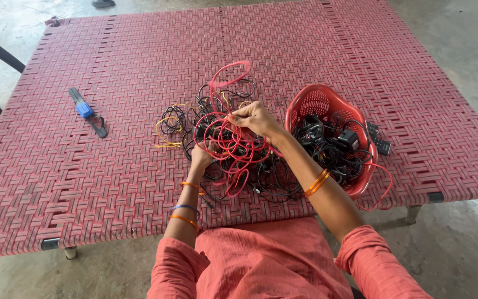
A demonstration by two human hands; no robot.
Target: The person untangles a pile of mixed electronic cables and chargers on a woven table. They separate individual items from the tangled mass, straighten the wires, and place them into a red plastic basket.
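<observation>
While hands [253, 119] grip red wire [230, 147], basket [316, 102] beside, strap [87, 111] apart

One red basket [321, 103], one strap [87, 112], two hands.

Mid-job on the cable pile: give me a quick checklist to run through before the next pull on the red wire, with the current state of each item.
1. Right hand has the red wire pinched: ok, fingers closed on a strand above the pile.
2. Left hand steadies the tangle: ok, it rests in the red loops.
3. Red wire free of the black cables: not ok, the loops are interlaced with them.
4. Red basket within reach: ok, it sits just beside the right forearm, holding black cables and adapters.
5. Red strand trailing over the cot edge: not ok, it hangs past the basket and might snag.
6. Where the red wire's ends are: cannot tell.
</observation>
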